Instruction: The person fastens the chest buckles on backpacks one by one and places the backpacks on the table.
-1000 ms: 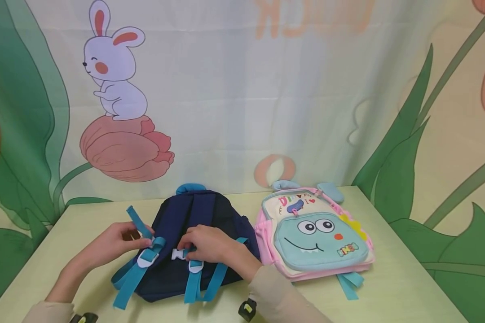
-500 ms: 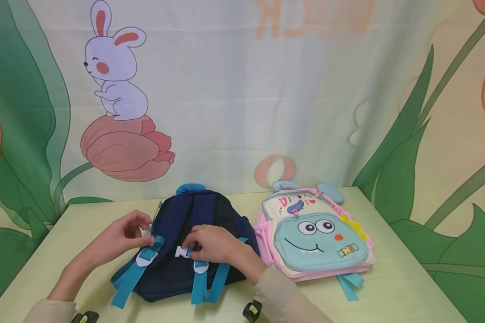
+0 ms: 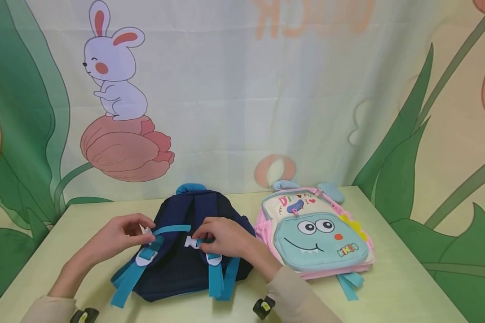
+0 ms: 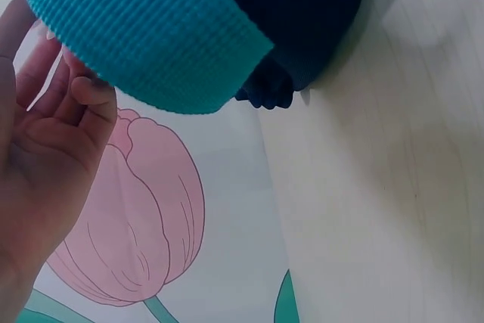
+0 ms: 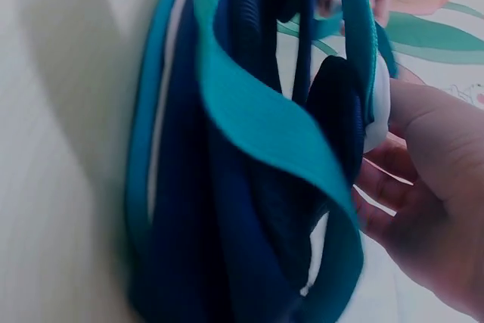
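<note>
A dark navy backpack point(image 3: 174, 278) lies on the table with its shoulder straps facing up. My left hand point(image 3: 125, 233) pinches a small white buckle half point(image 3: 148, 235) on the left strap, and a loose teal strap end point(image 3: 174, 229) runs rightward from there. Over the right strap, my right hand point(image 3: 226, 237) pinches the teal webbing just behind a white side-release buckle half point(image 3: 191, 242). The two halves are apart. In the left wrist view, a teal webbing loop point(image 4: 151, 35) partly covers the left fingertips. The right wrist view shows teal webbing point(image 5: 265, 119) beside the right hand.
A pink and light-blue backpack point(image 3: 321, 242) with a cartoon face lies close to the right of the navy one. White strap adjusters point(image 3: 147, 257) sit on the teal webbing. Behind the table point(image 3: 400, 278) hangs a printed curtain point(image 3: 234, 112).
My right hand has moved rightward and slightly up, drawing its buckle half and strap along. The left strap's loose end has swung from upright to lying toward the right.
</note>
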{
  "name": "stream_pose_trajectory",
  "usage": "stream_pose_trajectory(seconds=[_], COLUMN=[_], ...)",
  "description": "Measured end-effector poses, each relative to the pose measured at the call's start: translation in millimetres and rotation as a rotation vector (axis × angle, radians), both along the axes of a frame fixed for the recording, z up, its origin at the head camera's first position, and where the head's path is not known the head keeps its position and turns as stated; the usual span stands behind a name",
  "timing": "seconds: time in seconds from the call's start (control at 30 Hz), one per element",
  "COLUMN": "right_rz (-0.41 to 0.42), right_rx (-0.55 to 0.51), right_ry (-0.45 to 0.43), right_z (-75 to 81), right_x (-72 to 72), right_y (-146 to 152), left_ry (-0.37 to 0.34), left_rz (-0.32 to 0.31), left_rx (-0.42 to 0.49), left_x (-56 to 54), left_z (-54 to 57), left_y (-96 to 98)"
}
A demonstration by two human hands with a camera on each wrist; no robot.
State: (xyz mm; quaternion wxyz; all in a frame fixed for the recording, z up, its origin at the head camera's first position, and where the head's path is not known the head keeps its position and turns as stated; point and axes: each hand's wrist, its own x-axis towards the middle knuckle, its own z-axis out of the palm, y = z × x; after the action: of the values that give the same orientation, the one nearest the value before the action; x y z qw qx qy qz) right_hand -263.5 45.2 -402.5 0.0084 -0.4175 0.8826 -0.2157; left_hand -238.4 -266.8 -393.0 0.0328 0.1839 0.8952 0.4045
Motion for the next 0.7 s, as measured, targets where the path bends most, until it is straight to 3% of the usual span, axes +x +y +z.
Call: stream_pose_trajectory(seconds=[0.17,0.3,0.47,0.7], right_rz=[0.003,0.011,0.008,0.010], right_rx=[-0.048,-0.076,-0.091,-0.086], right_ry=[-0.010,-0.034,-0.037,-0.019], right_z=[7.3,10.8,14.4,17.6], right_x=[-1.9,-2.2,-2.2,-3.5], right_y=[10,15,19,22], left_ry=[-0.038,-0.039,-0.041,0.004], left_rz=[-0.077,-0.111,-0.101,-0.093], left_rx=[0.002,-0.047,-0.103,-0.075], left_x=[-0.8,-0.2,-1.2,-3.5], left_z=[-2.7,-6.1,-6.1,-4.8], left_y=[1.9,3.8,7.9,13.6])
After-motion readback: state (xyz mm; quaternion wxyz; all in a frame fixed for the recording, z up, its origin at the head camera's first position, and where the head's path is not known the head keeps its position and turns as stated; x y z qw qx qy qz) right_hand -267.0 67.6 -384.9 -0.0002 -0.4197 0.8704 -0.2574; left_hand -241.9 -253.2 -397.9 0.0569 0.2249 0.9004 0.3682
